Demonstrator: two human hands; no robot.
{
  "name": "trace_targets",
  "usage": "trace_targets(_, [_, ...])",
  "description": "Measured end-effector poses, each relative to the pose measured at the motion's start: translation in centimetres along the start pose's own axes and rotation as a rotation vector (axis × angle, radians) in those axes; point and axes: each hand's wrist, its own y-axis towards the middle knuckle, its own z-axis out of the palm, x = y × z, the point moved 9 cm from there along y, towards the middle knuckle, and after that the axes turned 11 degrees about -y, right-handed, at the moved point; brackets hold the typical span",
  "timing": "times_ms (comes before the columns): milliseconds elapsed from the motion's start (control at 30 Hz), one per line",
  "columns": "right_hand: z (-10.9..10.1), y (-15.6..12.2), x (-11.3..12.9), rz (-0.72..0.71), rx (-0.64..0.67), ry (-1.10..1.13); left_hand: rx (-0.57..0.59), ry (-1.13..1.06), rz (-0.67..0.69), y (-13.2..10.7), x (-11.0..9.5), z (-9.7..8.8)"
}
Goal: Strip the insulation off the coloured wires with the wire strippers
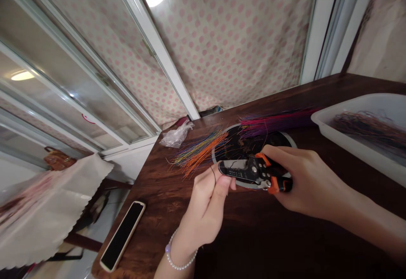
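My right hand (304, 181) is closed around the orange and black handles of a wire stripper (253, 169). The tool's dark jaws point left and meet the fingertips of my left hand (207, 207). That hand is pinched shut on a thin dark wire (213, 175), part of which curves up beside the jaws. Below and behind the tool lies a round black dish (218, 152) with a pale rim. A bundle of orange, yellow and blue wires (203, 152) rests against its left side. Purple and red wires (279, 122) lie over its far edge.
A white plastic tub (358, 143) with a tangle of wires stands at the right. Crumpled clear plastic (177, 135) lies at the far left edge of the dark wooden table (165, 228). A phone (123, 236) is near the left edge. Behind rise glass panels with a dotted curtain (237, 37).
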Motion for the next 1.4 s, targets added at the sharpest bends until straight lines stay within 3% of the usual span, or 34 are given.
trace_targets(133, [-0.4, 0.4, 0.2, -0.020, 0.006, -0.049, 0.114, 0.036, 0.011, -0.2, 0.4, 0.8])
trace_targets(233, [-0.3, 0.4, -0.2, -0.007, 0.008, -0.061, 0.081, 0.061, 0.036, 0.0, 0.5, 0.5])
trace_targets(433, [0.1, 0.2, -1.8, 0.092, 0.017, -0.137, 0.043, -0.095, -0.082, 0.9, 1.9, 0.5])
trace_targets(533, [0.1, 0.4, -3.0, 0.145, 0.044, -0.081, 0.068, -0.075, -0.038, 1.1, 1.6, 0.8])
trace_targets(667, [-1.8, 0.6, -5.0, 0.238, -0.082, -0.048, 0.114, -0.069, 0.046, 0.9, 1.0, 1.3])
trace_targets(733, [-1.9, 0.7, -5.6, 0.259, -0.068, -0.010, 0.111, -0.116, 0.070, 0.8, 1.0, 1.3])
trace_targets(867, [-0.2, 0.6, -5.2, 0.241, 0.021, 0.054, 0.005, -0.142, 0.218, 0.5, 0.0, 0.3])
trace_targets(1000, [1.9, 0.3, -4.5, 0.246, 0.102, 0.066, -0.192, -0.078, 0.392, -0.3, -1.2, -1.4])
trace_targets(1067, [2.7, 0.1, -4.1, 0.248, 0.142, 0.094, -0.197, -0.119, 0.410, -0.7, -1.2, -1.5])
trace_targets(1200, [2.9, 0.0, -3.4, 0.240, 0.166, 0.110, -0.049, -0.382, 0.307, -0.3, 0.0, -0.4])
trace_targets(1333, [1.7, 0.2, -3.4, 0.229, 0.123, 0.006, -0.179, -0.681, 0.080, 0.9, 2.2, -0.9])
trace_targets(1400, [1.2, 0.4, -3.5, 0.232, 0.092, -0.053, -0.182, -0.818, -0.012, 1.6, 2.7, -0.4])
